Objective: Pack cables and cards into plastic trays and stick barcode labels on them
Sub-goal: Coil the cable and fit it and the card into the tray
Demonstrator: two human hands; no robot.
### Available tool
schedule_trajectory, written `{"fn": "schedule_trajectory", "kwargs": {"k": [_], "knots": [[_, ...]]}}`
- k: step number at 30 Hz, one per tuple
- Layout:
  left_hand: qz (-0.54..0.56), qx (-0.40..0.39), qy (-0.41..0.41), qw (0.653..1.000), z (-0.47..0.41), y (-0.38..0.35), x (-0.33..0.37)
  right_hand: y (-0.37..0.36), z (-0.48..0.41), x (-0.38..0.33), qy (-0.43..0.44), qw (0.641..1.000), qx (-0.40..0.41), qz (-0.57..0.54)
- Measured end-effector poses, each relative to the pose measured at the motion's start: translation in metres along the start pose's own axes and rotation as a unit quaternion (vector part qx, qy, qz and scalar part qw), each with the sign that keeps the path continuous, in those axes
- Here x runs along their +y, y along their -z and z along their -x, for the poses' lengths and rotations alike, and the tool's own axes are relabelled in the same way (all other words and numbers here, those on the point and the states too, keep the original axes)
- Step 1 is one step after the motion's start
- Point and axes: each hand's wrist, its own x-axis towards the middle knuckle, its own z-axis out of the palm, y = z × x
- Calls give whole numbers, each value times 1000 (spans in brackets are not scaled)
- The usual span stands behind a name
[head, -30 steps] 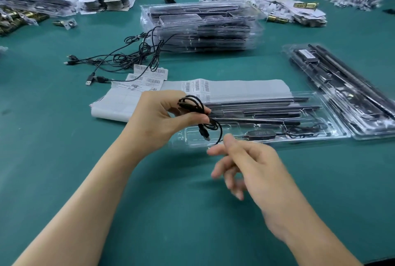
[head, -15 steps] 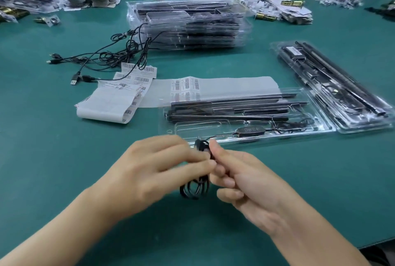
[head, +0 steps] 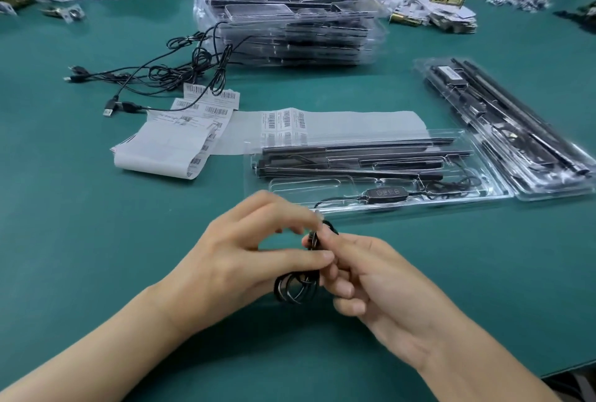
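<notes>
Mid-coiling thin black looped cable (head: 295, 290), pinched btwn L hand (head: 245, 259) & R hand (head: 371, 282); next prob. tucking it into clear plastic tray (head: 354, 212) at 1 o'clock.

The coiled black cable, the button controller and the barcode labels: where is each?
coiled black cable (head: 295, 290): head view, on the loops at its lower end.
button controller (head: 387, 192): head view, on the middle of its body.
barcode labels (head: 283, 120): head view, on the printed labels of the flat strip.

Cable coil (head: 295, 290) part hidden by right hand (head: 380, 285), left hand (head: 232, 259) fingertips (head: 303, 219) blurred, barcode labels (head: 283, 120) txt unreadable
</notes>
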Motion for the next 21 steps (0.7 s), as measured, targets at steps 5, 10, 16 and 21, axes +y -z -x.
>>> {"fn": "schedule_trajectory", "kwargs": {"k": [5, 10, 16, 21], "knots": [[-72, -109, 44, 990, -12, 19, -20, 1, -2, 1, 10, 998, 69, 13], [-100, -205, 225, 947, -34, 29, -38, 4, -4, -3, 8, 993, 100, 62], [-109, -193, 201, 954, -43, 33, -39, 2, -7, -11, 2, 992, 101, 81], [-86, -155, 230, 957, -41, 29, -34, 1, -10, -11, -1, 990, 100, 98]]}}
